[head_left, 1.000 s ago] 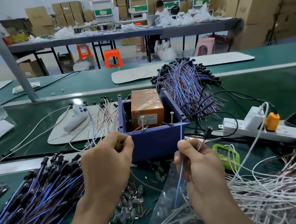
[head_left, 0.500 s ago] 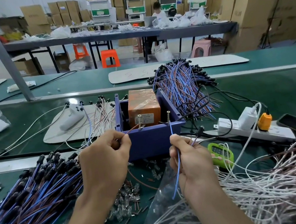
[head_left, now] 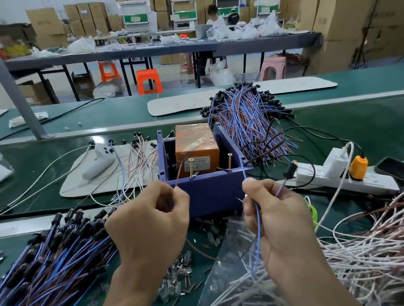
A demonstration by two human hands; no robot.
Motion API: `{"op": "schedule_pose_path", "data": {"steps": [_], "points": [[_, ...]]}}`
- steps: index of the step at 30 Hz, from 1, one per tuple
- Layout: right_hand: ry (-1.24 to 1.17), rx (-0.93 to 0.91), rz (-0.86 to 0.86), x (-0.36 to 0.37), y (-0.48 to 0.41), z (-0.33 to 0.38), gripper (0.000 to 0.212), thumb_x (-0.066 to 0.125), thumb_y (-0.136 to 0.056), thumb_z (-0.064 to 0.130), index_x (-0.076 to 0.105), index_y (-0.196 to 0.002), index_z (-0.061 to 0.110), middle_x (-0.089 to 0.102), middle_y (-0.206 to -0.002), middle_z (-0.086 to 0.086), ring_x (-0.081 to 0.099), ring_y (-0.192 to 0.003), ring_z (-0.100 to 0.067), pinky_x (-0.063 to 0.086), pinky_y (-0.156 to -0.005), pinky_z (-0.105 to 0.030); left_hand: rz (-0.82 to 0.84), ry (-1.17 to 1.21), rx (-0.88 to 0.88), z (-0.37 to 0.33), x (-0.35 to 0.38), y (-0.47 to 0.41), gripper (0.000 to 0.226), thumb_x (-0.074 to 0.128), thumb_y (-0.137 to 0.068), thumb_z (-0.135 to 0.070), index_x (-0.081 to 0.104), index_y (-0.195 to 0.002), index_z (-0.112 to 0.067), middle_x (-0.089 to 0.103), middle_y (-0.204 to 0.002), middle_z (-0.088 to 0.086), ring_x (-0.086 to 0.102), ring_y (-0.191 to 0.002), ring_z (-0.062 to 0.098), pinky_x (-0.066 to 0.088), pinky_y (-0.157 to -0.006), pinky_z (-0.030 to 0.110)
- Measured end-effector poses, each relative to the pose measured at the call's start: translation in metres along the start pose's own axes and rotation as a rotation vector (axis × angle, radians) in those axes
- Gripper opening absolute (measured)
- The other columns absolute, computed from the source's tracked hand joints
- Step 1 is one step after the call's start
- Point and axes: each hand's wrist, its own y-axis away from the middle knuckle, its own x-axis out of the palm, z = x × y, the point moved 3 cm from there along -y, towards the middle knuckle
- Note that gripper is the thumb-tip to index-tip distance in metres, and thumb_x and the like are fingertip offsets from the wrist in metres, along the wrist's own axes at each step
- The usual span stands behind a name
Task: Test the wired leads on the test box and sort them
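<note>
Fingers (head_left: 178, 199) on both hands are closed tight, each pair pinching a thin wire just short of its tip. At the near left, a big heap of blue and brown leads (head_left: 30, 272) with black caps lies fanned across the green worktop (head_left: 349, 130). Beside it the left hand (head_left: 151, 223) nips a brown wire (head_left: 178, 174) between thumb and forefinger. The end is angled up towards the left screw (head_left: 191, 167) on the near rim of the purple test box (head_left: 209, 195), though I can't tell whether it touches. An orange unit (head_left: 196, 148) sits inside the box. To the right, the right hand (head_left: 276, 217) grips a blue wire (head_left: 258, 223). Its tip pokes up by the box's near right corner, beside the right screw (head_left: 229, 161) but seemingly off it, and the slack hangs down past the palm. Further right, a tangle of white and brown wires (head_left: 392, 242) sprawls near a power strip (head_left: 341, 178).

These wires look feather-light and floppy, with slick insulation, so I'd reckon the grip belongs close to the stripped end; held further back, the tip would likely wander and miss the screw head
</note>
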Motion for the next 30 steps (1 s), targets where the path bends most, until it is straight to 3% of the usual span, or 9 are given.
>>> {"op": "schedule_pose_path", "data": {"steps": [4, 8, 10, 13, 16, 18, 23, 27, 30], "points": [[0.325, -0.083, 0.123, -0.001, 0.008, 0.013, 0.027, 0.076, -0.086, 0.011, 0.069, -0.060, 0.017, 0.058, -0.050, -0.007, 0.044, -0.042, -0.010, 0.037, -0.043, -0.016, 0.204, -0.272, -0.006, -0.012, -0.001, -0.006, 0.040, 0.061, -0.085, -0.045, 0.059, -0.055, -0.019, 0.049, -0.042, -0.006, 0.050, -0.042, 0.021, 0.035, -0.049, 0.024], [0.404, -0.106, 0.140, 0.002, 0.012, 0.018, 0.024, 0.077, -0.087, 0.014, 0.069, -0.064, 0.014, 0.061, -0.052, -0.006, 0.045, -0.041, -0.007, 0.038, -0.044, -0.014, 0.578, -0.669, -0.087, -0.017, -0.023, -0.025, 0.040, 0.056, -0.092, -0.063, 0.068, -0.085, -0.026, 0.057, -0.068, -0.010, 0.053, -0.064, 0.019, 0.034, -0.057, 0.030], [0.434, -0.082, 0.187, 0.008, 0.017, 0.019, 0.023, 0.076, -0.089, 0.018, 0.073, -0.068, 0.010, 0.064, -0.056, -0.005, 0.042, -0.041, -0.006, 0.036, -0.044, -0.014, 0.747, -0.713, -0.085, -0.022, -0.047, -0.026, 0.039, 0.058, -0.091, -0.063, 0.063, -0.081, -0.025, 0.056, -0.071, -0.010, 0.055, -0.066, 0.015, 0.037, -0.058, 0.030], [0.498, -0.077, 0.239, 0.017, 0.026, 0.019, 0.023, 0.069, -0.095, 0.027, 0.081, -0.076, 0.022, 0.068, -0.062, -0.002, 0.047, -0.052, -0.009, 0.037, -0.054, -0.020, 0.856, -0.594, -0.031, -0.036, -0.079, -0.021, 0.032, 0.062, -0.087, -0.063, 0.072, -0.084, -0.032, 0.066, -0.072, -0.013, 0.062, -0.071, 0.006, 0.049, -0.064, 0.026], [0.371, -0.079, 0.314, 0.026, 0.036, 0.022, 0.031, 0.062, -0.100, 0.023, 0.081, -0.076, 0.017, 0.065, -0.062, -0.004, 0.048, -0.057, -0.014, 0.036, -0.050, -0.018, 0.788, -0.181, 0.002, -0.050, -0.091, -0.011, 0.014, 0.068, -0.086, -0.058, 0.074, -0.090, -0.045, 0.069, -0.072, -0.024, 0.061, -0.067, -0.005, 0.049, -0.062, 0.018], [0.239, -0.079, 0.326, 0.033, 0.044, 0.024, 0.037, 0.058, -0.101, 0.023, 0.079, -0.073, 0.012, 0.062, -0.060, -0.006, 0.048, -0.052, -0.012, 0.036, -0.046, -0.018, 0.805, 0.034, -0.039, -0.052, -0.086, 0.004, 0.018, 0.068, -0.088, -0.056, 0.072, -0.098, -0.042, 0.070, -0.081, -0.024, 0.061, -0.078, -0.008, 0.052, -0.067, 0.020], [-0.284, 0.021, 0.182, 0.041, 0.049, 0.030, 0.050, 0.055, -0.102, 0.026, 0.073, -0.058, 0.012, 0.050, -0.051, -0.004, 0.037, -0.037, -0.011, 0.038, -0.042, -0.021, 0.930, 0.408, -0.155, -0.054, -0.048, 0.051, 0.017, 0.058, -0.102, -0.037, 0.069, -0.113, -0.030, 0.074, -0.103, -0.010, 0.067, -0.096, 0.014, 0.056, -0.088, 0.042], [-0.446, 0.110, 0.102, 0.034, 0.037, 0.034, 0.054, 0.046, -0.108, 0.031, 0.068, -0.063, 0.011, 0.045, -0.051, -0.001, 0.028, -0.034, -0.010, 0.035, -0.041, -0.020, 0.810, 0.391, -0.188, -0.035, -0.045, 0.054, 0.016, 0.059, -0.097, -0.028, 0.075, -0.096, -0.032, 0.074, -0.077, -0.006, 0.054, -0.057, 0.004, 0.052, -0.059, 0.034], [-0.471, 0.151, 0.072, 0.021, 0.031, 0.031, 0.046, 0.042, -0.109, 0.032, 0.061, -0.074, 0.010, 0.043, -0.051, 0.000, 0.024, -0.034, -0.010, 0.034, -0.042, -0.021, 0.816, 0.439, -0.266, -0.016, -0.053, 0.047, 0.028, 0.069, -0.097, -0.021, 0.078, -0.083, -0.044, 0.075, -0.072, -0.011, 0.049, -0.049, -0.002, 0.041, -0.051, 0.017]]}}
